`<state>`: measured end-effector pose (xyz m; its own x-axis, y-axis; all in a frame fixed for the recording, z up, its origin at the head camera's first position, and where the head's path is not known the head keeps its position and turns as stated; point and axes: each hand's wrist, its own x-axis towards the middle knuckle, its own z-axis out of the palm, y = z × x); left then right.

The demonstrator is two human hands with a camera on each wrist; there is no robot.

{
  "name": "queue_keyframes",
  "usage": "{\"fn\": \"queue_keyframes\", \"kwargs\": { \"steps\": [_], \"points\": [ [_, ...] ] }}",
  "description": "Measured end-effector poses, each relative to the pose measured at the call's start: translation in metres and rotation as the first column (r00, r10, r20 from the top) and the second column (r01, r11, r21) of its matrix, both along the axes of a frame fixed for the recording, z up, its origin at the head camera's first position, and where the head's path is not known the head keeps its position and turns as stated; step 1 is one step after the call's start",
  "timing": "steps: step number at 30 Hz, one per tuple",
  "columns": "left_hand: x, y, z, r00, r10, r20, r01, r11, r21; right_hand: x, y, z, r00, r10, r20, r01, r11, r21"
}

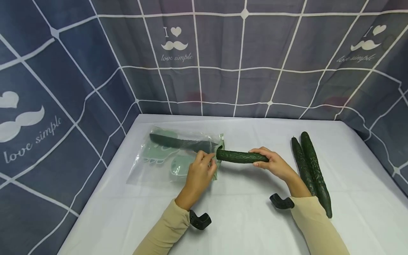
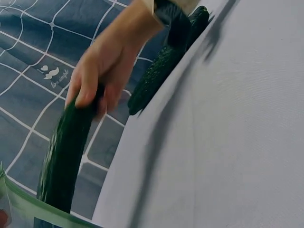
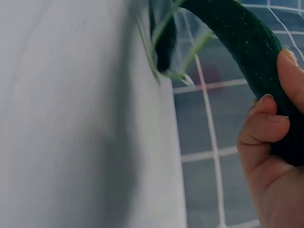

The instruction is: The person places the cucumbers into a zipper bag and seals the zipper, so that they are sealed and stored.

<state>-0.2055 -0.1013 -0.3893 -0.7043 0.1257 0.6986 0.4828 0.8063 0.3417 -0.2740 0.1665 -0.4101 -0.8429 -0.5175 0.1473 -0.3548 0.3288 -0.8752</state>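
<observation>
A clear plastic bag (image 1: 135, 173) with pale green prints lies on the table, its green-edged mouth (image 2: 38, 206) facing right. Inside it rests one dark green cucumber (image 1: 172, 141). My left hand (image 1: 199, 173) pinches the rim of the bag's mouth. A second cucumber (image 1: 239, 156) is held level by my right hand (image 1: 278, 165), which grips its right end between thumb and fingers. Its left end is at the bag's opening; whether the tip is inside is hard to tell. In the right wrist view, the held cucumber (image 3: 237, 38) slants toward the open mouth.
Two more cucumbers (image 1: 313, 166) lie side by side on the right of the white-covered table (image 1: 242, 219), beside my right forearm. Grey checked curtains (image 1: 220, 85) stand behind the table and along both sides. A black wrist mount (image 1: 200, 220) sticks out from each sleeve.
</observation>
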Motion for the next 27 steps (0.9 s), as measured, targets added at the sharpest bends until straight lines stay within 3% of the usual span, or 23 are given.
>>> {"fn": "queue_keyframes", "kwargs": {
  "steps": [4, 10, 15, 21, 27],
  "points": [
    [0.001, 0.000, 0.002, 1.000, 0.001, 0.001, -0.001, 1.000, 0.026, -0.018, -0.028, -0.009, 0.998, 0.019, 0.060, -0.016, 0.999, -0.036],
    [0.003, -0.001, 0.002, 1.000, -0.007, 0.001, 0.007, 0.999, 0.035, -0.032, -0.056, -0.023, 0.986, 0.048, 0.158, -0.031, 0.994, -0.103],
    [0.002, -0.001, 0.003, 1.000, 0.007, -0.014, -0.007, 1.000, 0.026, -0.043, -0.073, -0.029, 0.988, 0.076, 0.135, -0.062, 0.993, -0.105],
    [0.001, 0.000, 0.002, 1.000, -0.013, 0.009, 0.012, 0.999, 0.037, -0.053, -0.084, -0.038, 0.996, 0.031, 0.086, -0.029, 0.999, -0.021],
    [0.004, 0.002, 0.001, 0.996, -0.046, 0.079, 0.041, 0.997, 0.064, -0.056, -0.090, -0.048, 0.987, -0.042, 0.157, 0.044, 0.999, -0.006]
  ]
}}
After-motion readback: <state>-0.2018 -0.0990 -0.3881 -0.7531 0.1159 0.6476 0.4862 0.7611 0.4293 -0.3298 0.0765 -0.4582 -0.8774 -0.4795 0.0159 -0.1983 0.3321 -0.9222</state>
